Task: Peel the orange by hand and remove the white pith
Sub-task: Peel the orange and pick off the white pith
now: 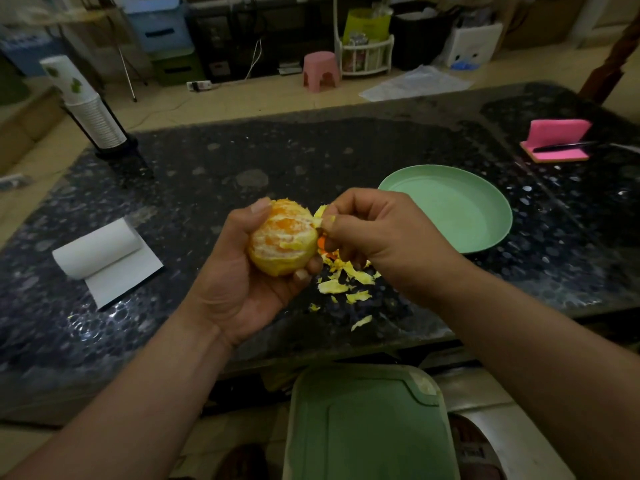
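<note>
Head view: your left hand (239,268) cups the mostly peeled orange (282,237) above the dark speckled bench (311,157), thumb over the top, fingers curled beneath. Just beside it, your right hand (374,233) pinches a pale strip of pith (320,214) that touches the fruit's right side. Yellow peel scraps (346,278) lie scattered on the bench under both hands. A green plate (450,209) sits behind your right hand. A partly unrolled paper roll (100,252) lies well to the left, a stack of paper cups (86,105) stands at the far left corner, and a pink sponge (557,140) rests far right.
</note>
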A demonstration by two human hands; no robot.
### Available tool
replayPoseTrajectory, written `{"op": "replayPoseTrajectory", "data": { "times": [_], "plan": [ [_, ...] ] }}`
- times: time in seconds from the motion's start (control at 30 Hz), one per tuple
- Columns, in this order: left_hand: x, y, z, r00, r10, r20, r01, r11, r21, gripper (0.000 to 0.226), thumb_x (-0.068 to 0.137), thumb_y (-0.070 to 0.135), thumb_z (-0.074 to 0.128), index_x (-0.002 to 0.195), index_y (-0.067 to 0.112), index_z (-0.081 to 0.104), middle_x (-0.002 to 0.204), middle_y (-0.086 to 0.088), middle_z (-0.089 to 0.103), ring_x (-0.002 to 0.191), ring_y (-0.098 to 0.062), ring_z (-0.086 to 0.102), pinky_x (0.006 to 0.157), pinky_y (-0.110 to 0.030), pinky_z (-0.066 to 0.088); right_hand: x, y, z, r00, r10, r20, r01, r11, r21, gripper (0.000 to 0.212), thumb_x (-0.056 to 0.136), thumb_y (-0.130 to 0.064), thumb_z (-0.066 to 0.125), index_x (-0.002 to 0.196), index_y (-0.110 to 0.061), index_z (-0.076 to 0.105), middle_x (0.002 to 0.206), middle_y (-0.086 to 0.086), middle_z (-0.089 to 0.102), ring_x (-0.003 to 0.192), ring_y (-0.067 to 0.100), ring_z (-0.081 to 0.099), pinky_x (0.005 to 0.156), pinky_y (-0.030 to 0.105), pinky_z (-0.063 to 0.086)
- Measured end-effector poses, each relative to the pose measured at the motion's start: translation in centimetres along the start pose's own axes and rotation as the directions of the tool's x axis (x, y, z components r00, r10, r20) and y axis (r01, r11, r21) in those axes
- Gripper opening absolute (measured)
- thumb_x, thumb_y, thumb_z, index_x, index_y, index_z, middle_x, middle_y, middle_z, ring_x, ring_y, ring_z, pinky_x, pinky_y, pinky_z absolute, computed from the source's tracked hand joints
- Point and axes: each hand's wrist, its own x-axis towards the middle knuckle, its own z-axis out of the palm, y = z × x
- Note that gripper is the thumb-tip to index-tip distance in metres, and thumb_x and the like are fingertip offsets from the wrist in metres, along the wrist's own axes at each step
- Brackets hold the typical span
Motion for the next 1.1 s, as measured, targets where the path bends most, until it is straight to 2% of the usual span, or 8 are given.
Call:
{"op": "replayPoseTrajectory", "data": {
  "times": [0.17, 0.53, 0.67, 0.77, 0.83, 0.93, 1.0, 1.1],
  "plan": [
    [0.0, 0.1, -0.3, 1.000, -0.003, 0.014, 0.003, 1.000, -0.030, 0.069, 0.057, 0.045, 0.097, 0.111, 0.009, 0.074, 0.108, -0.021, 0.067, 0.072, -0.028, 0.066, 0.052, -0.027, 0.055, 0.2, 0.4, -0.2, 1.000, 0.010, -0.007, -0.010, 1.000, -0.019, 0.009, 0.100, -0.006, 0.067, 0.091, -0.006, 0.071, 0.080, 0.018, 0.070, 0.062, 0.015, 0.054, 0.052, 0.021, 0.044],
    [-0.2, 1.0, -0.8, 0.993, 0.020, 0.113, -0.013, 0.998, -0.057, 0.073, 0.066, 0.048, 0.091, 0.118, 0.004, 0.066, 0.112, -0.017, 0.066, 0.072, -0.025, 0.063, 0.050, -0.024, 0.053, 1.4, 2.2, -1.3, 0.991, 0.059, -0.118, -0.072, 0.992, -0.108, 0.011, 0.101, -0.017, 0.069, 0.091, -0.015, 0.072, 0.076, 0.001, 0.074, 0.061, 0.009, 0.061, 0.055, 0.030, 0.048],
    [0.2, 0.4, -0.7, 0.999, -0.004, 0.037, 0.004, 1.000, 0.001, 0.066, 0.067, 0.049, 0.091, 0.113, 0.005, 0.072, 0.112, -0.021, 0.066, 0.071, -0.028, 0.064, 0.050, -0.026, 0.054, 1.8, 3.5, -1.4, 0.990, -0.037, -0.137, -0.047, 0.822, -0.567, 0.013, 0.098, -0.016, 0.067, 0.103, -0.028, 0.070, 0.079, -0.006, 0.070, 0.067, 0.009, 0.066, 0.060, 0.031, 0.055],
    [0.3, 0.0, -0.6, 0.999, -0.025, -0.032, 0.027, 0.999, 0.039, 0.048, 0.079, 0.048, 0.077, 0.105, 0.008, 0.078, 0.113, -0.024, 0.065, 0.070, -0.029, 0.065, 0.048, -0.027, 0.054, 2.0, 4.4, -1.0, 0.997, 0.036, -0.063, -0.071, 0.665, -0.743, 0.013, 0.102, -0.024, 0.059, 0.097, -0.025, 0.071, 0.081, -0.008, 0.065, 0.075, 0.014, 0.063, 0.064, 0.034, 0.049],
    [0.3, -0.1, -0.6, 0.999, -0.032, -0.026, 0.033, 0.998, 0.055, 0.054, 0.071, 0.049, 0.087, 0.106, 0.008, 0.079, 0.115, -0.024, 0.065, 0.071, -0.030, 0.066, 0.049, -0.028, 0.054, 2.1, 4.9, -1.1, 0.996, 0.077, -0.045, -0.082, 0.574, -0.815, 0.022, 0.104, -0.033, 0.058, 0.094, -0.021, 0.073, 0.089, -0.006, 0.066, 0.083, 0.019, 0.062, 0.071, 0.037, 0.050],
    [0.3, -0.2, -0.7, 0.999, -0.034, -0.007, 0.035, 0.996, 0.082, 0.067, 0.058, 0.050, 0.097, 0.107, 0.008, 0.079, 0.113, -0.022, 0.068, 0.072, -0.031, 0.067, 0.051, -0.029, 0.055, 2.0, 4.4, -1.2, 0.997, -0.005, -0.072, -0.056, 0.573, -0.817, 0.010, 0.100, -0.028, 0.063, 0.103, -0.029, 0.073, 0.105, -0.008, 0.059, 0.094, 0.014, 0.056, 0.077, 0.034, 0.044],
    [0.3, -0.1, -0.7, 0.999, -0.033, -0.012, 0.034, 0.994, 0.102, 0.068, 0.057, 0.050, 0.097, 0.108, 0.008, 0.079, 0.114, -0.023, 0.067, 0.073, -0.032, 0.067, 0.051, -0.029, 0.055, 1.9, 3.9, -1.3, 0.991, -0.071, -0.111, -0.045, 0.609, -0.792, 0.005, 0.099, -0.035, 0.066, 0.096, -0.032, 0.069, 0.105, -0.008, 0.060, 0.094, 0.014, 0.056, 0.074, 0.032, 0.040],
    [0.3, -0.1, -0.7, 0.998, -0.026, -0.059, 0.034, 0.990, 0.141, 0.076, 0.058, 0.049, 0.097, 0.116, 0.006, 0.073, 0.113, -0.025, 0.065, 0.073, -0.033, 0.067, 0.052, -0.030, 0.055, 1.7, 3.1, -1.2, 0.983, -0.160, -0.089, 0.028, 0.609, -0.793, 0.005, 0.095, -0.033, 0.069, 0.098, -0.033, 0.072, 0.110, -0.008, 0.064, 0.103, 0.015, 0.059, 0.082, 0.035, 0.048]
  ]
}}
